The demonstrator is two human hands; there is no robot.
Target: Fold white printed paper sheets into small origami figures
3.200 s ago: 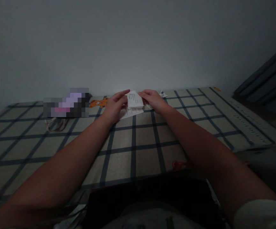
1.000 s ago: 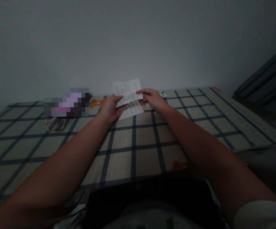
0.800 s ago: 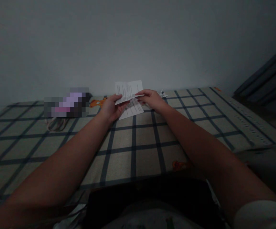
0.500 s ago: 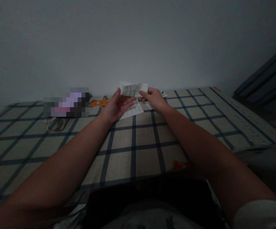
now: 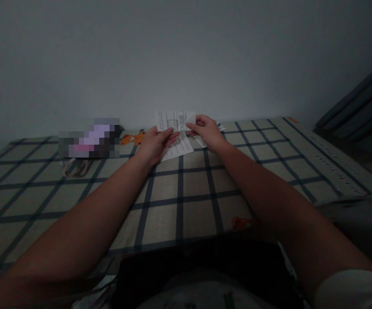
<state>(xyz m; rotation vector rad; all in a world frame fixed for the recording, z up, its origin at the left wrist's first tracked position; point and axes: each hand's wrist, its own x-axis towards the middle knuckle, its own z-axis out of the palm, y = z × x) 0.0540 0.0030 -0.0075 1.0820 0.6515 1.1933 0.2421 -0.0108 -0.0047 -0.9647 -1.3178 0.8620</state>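
Observation:
A small printed paper slip (image 5: 174,121) is held upright above the checked bedsheet (image 5: 179,189), close to the far wall. My left hand (image 5: 155,143) pinches its lower left edge, and my right hand (image 5: 207,131) pinches its right corner with thumb and fingers closed. Directly beneath lies another white printed sheet (image 5: 178,150), flat on the bedsheet and partly hidden by my hands. More small white paper scraps (image 5: 219,126) show behind my right hand.
A blurred purple and pink object (image 5: 89,139) lies at the back left, with a looped cord (image 5: 74,167) in front of it. Dark folded fabric (image 5: 356,111) rises at the right edge. A pale wall (image 5: 173,56) closes off the far side.
The slip was folded small between both hands, then opened out and raised. Over the last second it was turned over, and my left hand let go and took hold of it again.

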